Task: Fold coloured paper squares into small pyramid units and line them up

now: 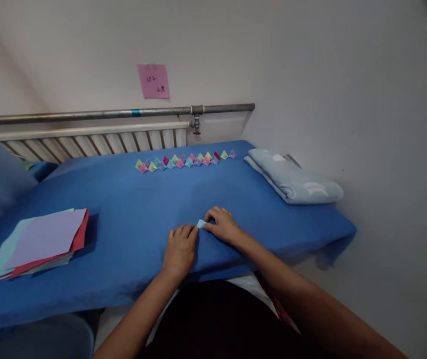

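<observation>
A small folded piece of light blue paper lies low over the blue cloth, between my two hands. My right hand pinches its right side between thumb and fingers. At its left end are the fingertips of my left hand, with the fingers bent close together and pressed down at the paper's edge. Farther back, folded paper pieces in several colours stand in two staggered rows. To the left lies a stack of coloured paper sheets, with a lilac sheet on top and red and pale green ones below.
The blue cloth covers the table. A folded pale blue blanket lies at the right by the wall. Behind the table run a metal pipe with a valve and a white radiator. A pink note hangs on the wall.
</observation>
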{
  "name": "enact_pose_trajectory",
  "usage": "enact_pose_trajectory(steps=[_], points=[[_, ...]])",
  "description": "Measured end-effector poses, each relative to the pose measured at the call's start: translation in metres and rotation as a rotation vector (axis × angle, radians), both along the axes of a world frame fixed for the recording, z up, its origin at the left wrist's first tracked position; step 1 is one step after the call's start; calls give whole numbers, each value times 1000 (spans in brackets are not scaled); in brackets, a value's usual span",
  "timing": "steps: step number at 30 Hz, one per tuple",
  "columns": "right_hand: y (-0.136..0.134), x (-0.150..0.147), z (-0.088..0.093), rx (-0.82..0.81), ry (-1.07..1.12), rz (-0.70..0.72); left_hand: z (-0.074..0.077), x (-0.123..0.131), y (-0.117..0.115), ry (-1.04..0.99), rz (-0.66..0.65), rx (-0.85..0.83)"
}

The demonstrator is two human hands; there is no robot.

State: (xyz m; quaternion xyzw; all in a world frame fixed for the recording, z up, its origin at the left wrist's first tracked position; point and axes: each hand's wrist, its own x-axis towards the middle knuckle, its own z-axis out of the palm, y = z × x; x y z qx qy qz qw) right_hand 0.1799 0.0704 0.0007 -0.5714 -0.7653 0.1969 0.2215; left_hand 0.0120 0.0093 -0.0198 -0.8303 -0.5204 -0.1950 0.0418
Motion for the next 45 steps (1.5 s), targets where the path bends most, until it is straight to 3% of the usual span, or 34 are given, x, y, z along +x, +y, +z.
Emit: enact_pose_trajectory(steps=[6, 15, 27, 45], points=[[-19, 2, -14, 108, 128, -18, -9, -8, 2, -267, 14, -9], [-30, 10, -16, 158, 405, -5, -4, -14, 19, -659, -19, -151], [-30, 4, -14, 120, 344, 25, -2, 1, 33, -610, -127, -198], [-31, 1, -13, 163, 210, 37, -5, 3, 32, -509, -131, -137]])
